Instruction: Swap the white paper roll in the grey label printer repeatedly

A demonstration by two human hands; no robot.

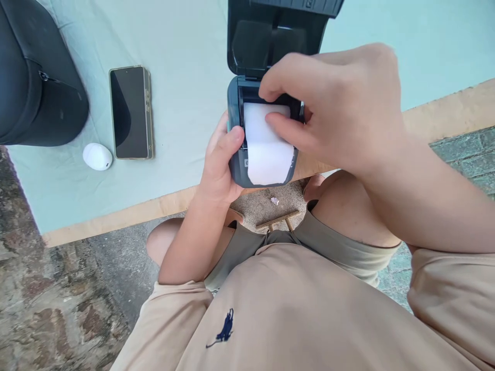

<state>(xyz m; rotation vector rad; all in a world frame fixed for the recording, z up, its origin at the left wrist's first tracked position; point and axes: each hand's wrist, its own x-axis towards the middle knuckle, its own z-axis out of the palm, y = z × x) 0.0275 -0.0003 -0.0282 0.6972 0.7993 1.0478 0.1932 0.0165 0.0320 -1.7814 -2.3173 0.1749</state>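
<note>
A dark portable receipt printer (236, 172) is held over the table's near edge, its black lid (255, 44) swung up and away from me. White paper (269, 159) comes from the roll in its compartment and lies over the front, ending in a torn edge. My left hand (224, 159) grips the printer's left side, thumb on the rim. Above the compartment is my right hand (336, 108), thumb on the paper and index finger bent near the compartment's back edge. Its other fingers are mostly hidden, so whether it pinches anything is unclear.
A smartphone (130, 113) lies on the pale green tablecloth (185, 82) to the left. Near it are a white rounded case (97, 156) and a large black zippered bag (42, 82). Below the table edge are my knees and a small wooden piece (276, 220).
</note>
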